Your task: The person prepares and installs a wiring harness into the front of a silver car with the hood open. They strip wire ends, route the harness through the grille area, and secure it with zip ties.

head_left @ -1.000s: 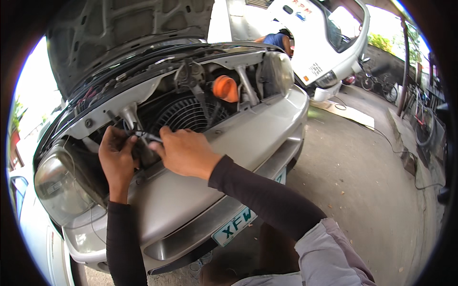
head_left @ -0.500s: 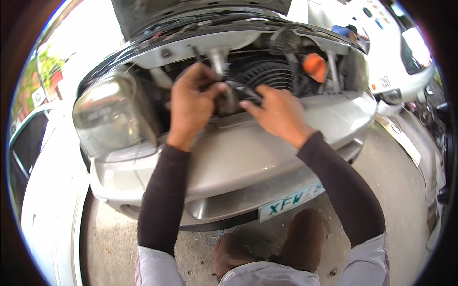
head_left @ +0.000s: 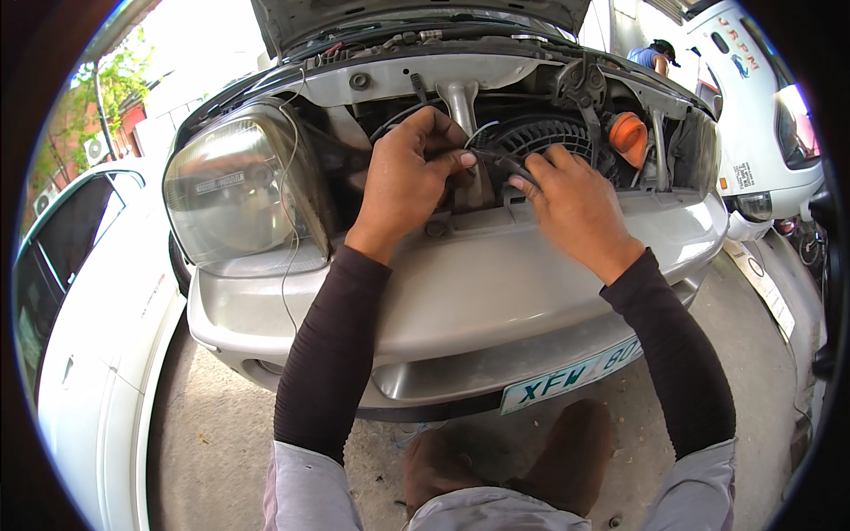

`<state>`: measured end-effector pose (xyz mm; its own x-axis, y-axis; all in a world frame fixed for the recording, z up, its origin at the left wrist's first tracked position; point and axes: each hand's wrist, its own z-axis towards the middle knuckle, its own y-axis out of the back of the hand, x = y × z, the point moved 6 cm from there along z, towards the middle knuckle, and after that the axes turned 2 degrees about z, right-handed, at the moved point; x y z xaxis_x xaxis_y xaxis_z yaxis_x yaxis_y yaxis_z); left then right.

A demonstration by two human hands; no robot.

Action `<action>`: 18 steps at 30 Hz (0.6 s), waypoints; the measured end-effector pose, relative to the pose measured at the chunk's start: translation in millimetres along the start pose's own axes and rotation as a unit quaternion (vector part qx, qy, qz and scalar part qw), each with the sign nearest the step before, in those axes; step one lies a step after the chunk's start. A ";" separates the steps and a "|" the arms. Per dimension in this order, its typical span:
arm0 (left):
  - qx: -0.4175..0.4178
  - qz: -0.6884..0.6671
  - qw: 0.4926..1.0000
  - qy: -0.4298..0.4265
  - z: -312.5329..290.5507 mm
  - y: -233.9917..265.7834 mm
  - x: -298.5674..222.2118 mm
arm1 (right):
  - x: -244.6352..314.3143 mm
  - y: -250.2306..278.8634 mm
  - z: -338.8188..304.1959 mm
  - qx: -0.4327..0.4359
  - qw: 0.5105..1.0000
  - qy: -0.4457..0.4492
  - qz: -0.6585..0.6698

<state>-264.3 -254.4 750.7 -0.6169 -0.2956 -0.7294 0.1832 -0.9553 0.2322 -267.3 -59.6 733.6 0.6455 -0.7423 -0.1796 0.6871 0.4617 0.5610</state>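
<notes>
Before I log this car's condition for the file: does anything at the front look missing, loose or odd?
Yes. The grille is off, baring the radiator fan. A thin wire dangles loose over the headlight. Both hands, left hand and right hand, pinch a dark cable there.

My left hand (head_left: 403, 181) and right hand (head_left: 575, 208): dark brown sleeves, grey shirt cuffs above. Cable (head_left: 496, 157) in my fingers: black. Bumper (head_left: 460, 292): silver-beige. Headlight (head_left: 235, 190), left: clear, ribbed lens. Fan (head_left: 540, 137): black. Cap (head_left: 627, 133), far right: orange. Neighbouring car (head_left: 97, 354), left: white. Number plate (head_left: 571, 376): white with green characters.
</notes>
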 end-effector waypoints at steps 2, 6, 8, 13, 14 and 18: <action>0.010 0.012 1.000 0.004 -0.4 -0.2 -1.9 | -1.6 -0.7 2.7 0.011 1.000 0.006 0.008; 0.033 0.005 0.999 -0.020 -1.0 -0.1 -8.8 | -7.5 -5.6 4.8 0.045 0.997 -0.042 0.036; 0.041 0.003 0.999 -0.019 0.5 -1.0 -8.3 | -9.9 -9.4 4.3 0.043 0.996 -0.058 0.055; -0.013 0.071 0.997 -0.001 4.0 -4.2 -0.7 | -12.1 -23.5 4.8 0.036 0.994 -0.033 0.095; -0.042 0.123 0.991 -0.030 2.6 -3.8 -2.9 | -12.2 -26.4 5.2 0.039 0.994 -0.030 0.102; -0.052 0.175 0.983 -0.003 2.0 -2.1 6.8 | -17.2 -30.8 0.0 0.059 0.989 -0.052 0.122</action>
<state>-270.4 -254.5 746.5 -0.5078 -0.6059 -0.6125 0.4612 -0.7916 0.4008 -299.6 -61.0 719.4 0.7452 -0.6647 0.0531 0.4680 0.5781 0.6684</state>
